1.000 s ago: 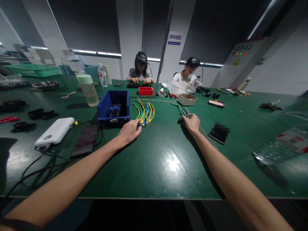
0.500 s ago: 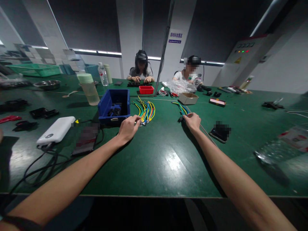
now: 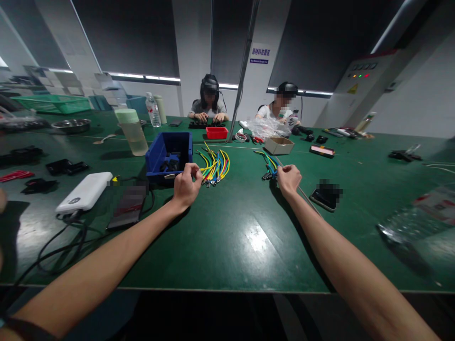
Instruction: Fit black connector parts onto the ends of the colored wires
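Observation:
A fanned bundle of yellow, green, blue and red wires [image 3: 221,163] with metal ring ends lies mid-table. At its left edge my left hand [image 3: 187,185] is closed in a pinch on a yellow wire [image 3: 205,169]. To the right is a smaller group of blue, green and yellow wires [image 3: 269,160] with black ends [image 3: 266,176]. My right hand [image 3: 289,180] is closed beside this group, its fingertips against the wires. What it pinches, if anything, is hidden. Beyond my left hand stands a blue bin [image 3: 151,163] with dark parts inside.
A white power bank [image 3: 84,192] with cables and a phone [image 3: 127,208] lie left; another phone [image 3: 325,196] lies right. A small cardboard box [image 3: 279,147], red tray [image 3: 216,134] and plastic bottle [image 3: 412,220] are around. Two people sit across the table.
My left hand has risen slightly at the bundle's left edge, a yellow wire now showing at its fingertips. My right hand has shifted slightly right, uncovering more of the small group.

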Demonstrator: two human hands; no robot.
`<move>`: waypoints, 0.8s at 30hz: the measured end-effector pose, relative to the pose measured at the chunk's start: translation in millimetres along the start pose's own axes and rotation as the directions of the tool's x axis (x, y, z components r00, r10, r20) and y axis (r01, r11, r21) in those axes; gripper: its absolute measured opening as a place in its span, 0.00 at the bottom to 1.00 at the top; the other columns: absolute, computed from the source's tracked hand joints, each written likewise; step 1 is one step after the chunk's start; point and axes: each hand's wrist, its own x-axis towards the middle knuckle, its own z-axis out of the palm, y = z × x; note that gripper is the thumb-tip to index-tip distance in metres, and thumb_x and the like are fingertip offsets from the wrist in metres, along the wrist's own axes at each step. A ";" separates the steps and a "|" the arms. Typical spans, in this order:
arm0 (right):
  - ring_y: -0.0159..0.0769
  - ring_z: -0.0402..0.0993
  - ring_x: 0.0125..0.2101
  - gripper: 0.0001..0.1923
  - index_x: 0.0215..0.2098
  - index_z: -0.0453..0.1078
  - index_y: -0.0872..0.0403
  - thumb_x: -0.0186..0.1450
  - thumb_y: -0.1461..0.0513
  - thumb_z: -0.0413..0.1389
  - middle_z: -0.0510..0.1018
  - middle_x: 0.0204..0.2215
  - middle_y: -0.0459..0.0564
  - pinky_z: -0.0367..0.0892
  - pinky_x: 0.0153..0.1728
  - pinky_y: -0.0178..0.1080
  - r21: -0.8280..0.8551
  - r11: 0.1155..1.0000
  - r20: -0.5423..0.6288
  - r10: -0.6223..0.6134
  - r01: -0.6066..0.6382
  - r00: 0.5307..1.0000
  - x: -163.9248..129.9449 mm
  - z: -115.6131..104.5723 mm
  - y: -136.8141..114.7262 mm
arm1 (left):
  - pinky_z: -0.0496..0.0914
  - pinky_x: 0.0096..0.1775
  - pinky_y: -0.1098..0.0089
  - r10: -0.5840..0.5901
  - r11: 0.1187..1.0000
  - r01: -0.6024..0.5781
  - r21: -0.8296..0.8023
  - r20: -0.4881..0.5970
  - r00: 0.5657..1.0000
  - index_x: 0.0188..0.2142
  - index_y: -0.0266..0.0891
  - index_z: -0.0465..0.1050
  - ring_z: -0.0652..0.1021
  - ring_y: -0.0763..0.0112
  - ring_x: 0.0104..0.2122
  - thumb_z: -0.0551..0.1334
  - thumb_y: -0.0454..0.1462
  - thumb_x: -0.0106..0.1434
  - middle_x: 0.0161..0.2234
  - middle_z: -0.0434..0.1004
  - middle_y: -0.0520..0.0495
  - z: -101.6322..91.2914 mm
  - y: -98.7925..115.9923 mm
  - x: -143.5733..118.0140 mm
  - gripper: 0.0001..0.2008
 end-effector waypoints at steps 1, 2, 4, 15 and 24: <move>0.40 0.70 0.27 0.08 0.25 0.67 0.54 0.55 0.57 0.54 0.76 0.25 0.53 0.63 0.34 0.40 0.024 1.000 -0.036 0.002 -0.001 0.999 -0.4 -0.4 -1.1 | 0.65 0.30 0.73 -0.003 1.000 0.003 0.001 -0.016 1.000 0.38 0.39 0.65 0.74 0.71 0.25 0.56 0.35 0.61 0.27 0.72 0.51 -0.4 0.1 0.2 0.05; 0.39 0.70 0.27 0.07 0.25 0.66 0.54 0.55 0.58 0.54 0.75 0.24 0.52 0.62 0.34 0.40 0.048 0.999 -0.067 0.000 0.003 0.998 -0.7 -0.7 -2.2 | 0.65 0.30 0.73 -0.006 1.000 0.006 0.005 -0.027 1.000 0.38 0.39 0.66 0.73 0.71 0.24 0.56 0.34 0.59 0.26 0.71 0.52 -0.9 0.5 0.4 0.06; 0.37 0.68 0.25 0.06 0.24 0.65 0.53 0.56 0.59 0.53 0.73 0.23 0.49 0.61 0.33 0.39 0.091 0.996 -0.116 -0.011 0.021 0.993 -1.4 -1.0 -4.5 | 0.64 0.29 0.73 -0.020 1.000 0.021 0.014 -0.036 0.999 0.37 0.39 0.67 0.72 0.72 0.21 0.56 0.33 0.57 0.22 0.69 0.54 -1.9 2.2 1.0 0.07; 0.32 0.62 0.21 0.07 0.24 0.59 0.52 0.57 0.60 0.52 0.65 0.20 0.42 0.57 0.28 0.35 0.214 0.960 -0.211 -0.136 0.182 0.968 -15.9 -10.6 -29.0 | 0.61 0.22 0.75 -0.377 0.910 0.355 -0.216 -0.073 0.923 0.33 0.39 0.66 0.69 0.74 0.16 0.54 0.34 0.56 0.18 0.68 0.55 -1.7 0.1 6.9 0.06; 0.29 0.56 0.18 0.12 0.21 0.54 0.51 0.59 0.58 0.51 0.59 0.16 0.40 0.54 0.25 0.34 0.278 0.880 -0.060 -0.384 0.385 0.921 -45.8 -9.7 -50.8 | 0.62 0.21 0.77 -0.419 0.873 0.352 -0.338 -0.152 0.895 0.35 0.39 0.63 0.69 0.76 0.16 0.51 0.32 0.56 0.19 0.67 0.56 -0.7 -2.3 7.5 0.07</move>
